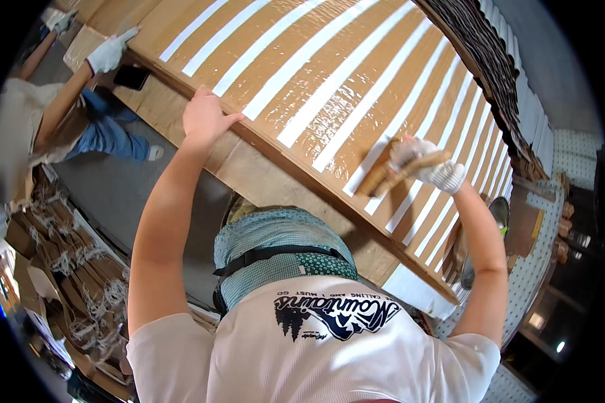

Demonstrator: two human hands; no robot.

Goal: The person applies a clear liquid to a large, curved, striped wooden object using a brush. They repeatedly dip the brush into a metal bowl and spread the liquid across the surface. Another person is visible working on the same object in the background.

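Note:
A wide brown sheet with white stripes (296,64) lies slanted before me on a stack, with wet glossy patches on its middle. On its near edge rests my left hand (205,119), bare, thumb stretched apart from the fingers and nothing held. My right hand (444,173), in a white glove, is closed round a wide wooden brush (400,173), smeared by motion, over the right-hand stripes. The brush's bristles are not clear, and I cannot tell whether they touch the sheet.
At the far left a co-worker's gloved hand (111,54) touches the stack's edge, near a black phone (131,77). Dark layered sheets (480,57) line the far right side. Bundles of brown pieces (74,262) stand lower left. A metal bowl (499,211) sits past my right forearm.

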